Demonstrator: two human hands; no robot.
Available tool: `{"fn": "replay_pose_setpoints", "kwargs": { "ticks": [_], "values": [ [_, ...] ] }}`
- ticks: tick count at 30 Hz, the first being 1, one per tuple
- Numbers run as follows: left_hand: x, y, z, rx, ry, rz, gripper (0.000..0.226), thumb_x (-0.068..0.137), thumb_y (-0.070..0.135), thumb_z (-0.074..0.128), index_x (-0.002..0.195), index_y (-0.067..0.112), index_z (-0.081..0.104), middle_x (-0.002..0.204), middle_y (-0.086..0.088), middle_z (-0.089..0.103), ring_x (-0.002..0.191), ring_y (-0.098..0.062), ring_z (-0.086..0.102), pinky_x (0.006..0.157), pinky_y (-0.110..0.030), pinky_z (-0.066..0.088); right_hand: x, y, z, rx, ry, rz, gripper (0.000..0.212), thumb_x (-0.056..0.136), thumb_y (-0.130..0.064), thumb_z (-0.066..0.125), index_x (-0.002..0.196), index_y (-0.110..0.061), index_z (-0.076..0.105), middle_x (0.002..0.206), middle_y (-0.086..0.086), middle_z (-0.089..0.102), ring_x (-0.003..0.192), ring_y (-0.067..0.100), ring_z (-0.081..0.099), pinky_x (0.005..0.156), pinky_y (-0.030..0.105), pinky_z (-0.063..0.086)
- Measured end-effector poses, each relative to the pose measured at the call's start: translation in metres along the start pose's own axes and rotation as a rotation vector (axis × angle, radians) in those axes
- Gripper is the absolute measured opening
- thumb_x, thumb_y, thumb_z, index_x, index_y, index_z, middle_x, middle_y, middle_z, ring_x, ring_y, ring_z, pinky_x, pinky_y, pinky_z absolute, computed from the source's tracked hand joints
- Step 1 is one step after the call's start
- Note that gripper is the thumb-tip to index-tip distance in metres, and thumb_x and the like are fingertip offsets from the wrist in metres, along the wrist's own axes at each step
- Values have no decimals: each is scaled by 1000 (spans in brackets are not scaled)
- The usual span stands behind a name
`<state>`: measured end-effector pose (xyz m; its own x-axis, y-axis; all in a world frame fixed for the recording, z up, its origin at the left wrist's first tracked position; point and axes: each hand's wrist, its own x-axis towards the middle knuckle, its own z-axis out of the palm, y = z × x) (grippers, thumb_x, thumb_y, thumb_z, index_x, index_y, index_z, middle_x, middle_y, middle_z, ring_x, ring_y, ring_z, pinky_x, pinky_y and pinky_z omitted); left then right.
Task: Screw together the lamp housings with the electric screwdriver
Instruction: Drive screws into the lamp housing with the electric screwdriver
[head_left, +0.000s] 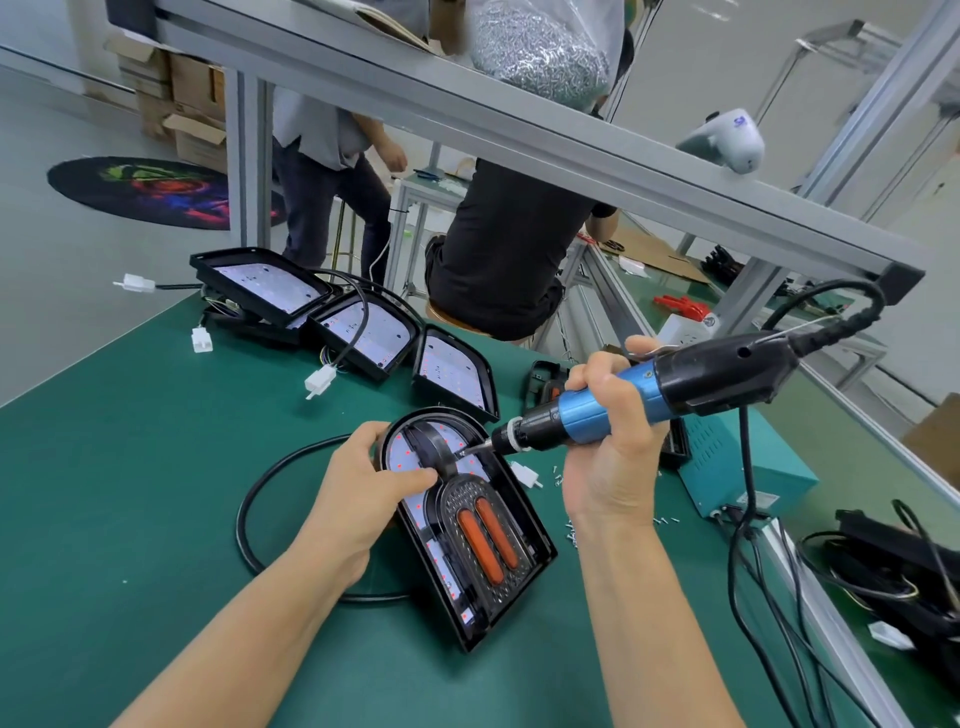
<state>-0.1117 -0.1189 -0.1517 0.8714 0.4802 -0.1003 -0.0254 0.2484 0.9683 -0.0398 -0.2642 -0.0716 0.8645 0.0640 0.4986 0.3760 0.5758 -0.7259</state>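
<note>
Green mat on the table (156, 467); lamp housing (467, 525) lies flat at centre, near me. My left hand (358, 488) presses it down, thumb on the inner black band, fingers curled over the rounded rim, so it won't twist under torque. My right hand (608, 441) is wrapped round the electric screwdriver (623, 397), bit angled onto the band. Screw head too small to confirm. Loose screws (571, 532) lie close beside the housing.

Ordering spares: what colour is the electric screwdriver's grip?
Blue grip on the electric screwdriver, black at both ends; head view.
</note>
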Motion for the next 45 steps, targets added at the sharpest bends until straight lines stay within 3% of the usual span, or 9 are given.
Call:
{"fn": "replay_pose_setpoints", "kwargs": {
  "ticks": [5,9,14,21,26,35,39,45],
  "values": [
    [0,-1,-3,41,30,10,39,68,-15,69,93,13,60,80,-3,70,69,-17,63,61,-26,46,4,0,-2,-60,-107,10,31,68,-8,66,84,-35,64,73,-3,51,78,21,48,87,36,39],
    [1,-3,-2,59,63,21,39,67,-16,69,92,13,59,85,-7,69,74,-21,63,70,-32,49,14,-5,-11,-30,-135,148,38,72,2,58,104,-18,55,71,-2,57,77,21,55,89,36,44],
    [2,-2,-1,79,61,21,39,68,-14,70,93,14,59,87,-6,70,77,-22,64,72,-32,49,13,-2,-12,20,-92,137,41,72,3,58,107,-16,52,70,-1,53,68,17,54,78,30,48],
    [3,-2,0,87,73,12,37,68,-15,70,90,13,59,84,-6,69,74,-21,62,69,-30,49,12,2,-11,37,-71,112,26,76,2,59,82,-23,53,72,-2,53,66,16,54,74,29,48],
    [4,-2,0,104,79,20,37,67,-14,70,89,14,59,86,-6,69,75,-20,62,69,-29,48,12,4,-11,37,-102,98,34,75,5,59,74,-29,59,71,-2,53,67,17,53,72,27,50],
    [5,-4,1,89,72,-3,37,68,-14,70,91,13,59,83,-4,69,71,-17,63,65,-28,46,11,4,-15,66,-93,90,32,77,6,57,88,-24,55,72,-3,53,66,14,53,74,27,49],
    [6,-4,-1,79,59,-31,36,69,-12,70,92,14,60,83,-4,70,71,-19,63,61,-27,45,9,4,-17,57,-4,85,34,77,1,59,104,-20,52,73,-4,53,67,14,54,74,28,49],
    [10,-8,-8,55,36,-108,34,72,-15,66,87,15,64,68,4,70,59,-11,63,48,-19,47,4,2,-25,137,138,52,33,81,2,57,106,-18,51,71,-5,55,65,13,55,73,26,49]
  ]
}}
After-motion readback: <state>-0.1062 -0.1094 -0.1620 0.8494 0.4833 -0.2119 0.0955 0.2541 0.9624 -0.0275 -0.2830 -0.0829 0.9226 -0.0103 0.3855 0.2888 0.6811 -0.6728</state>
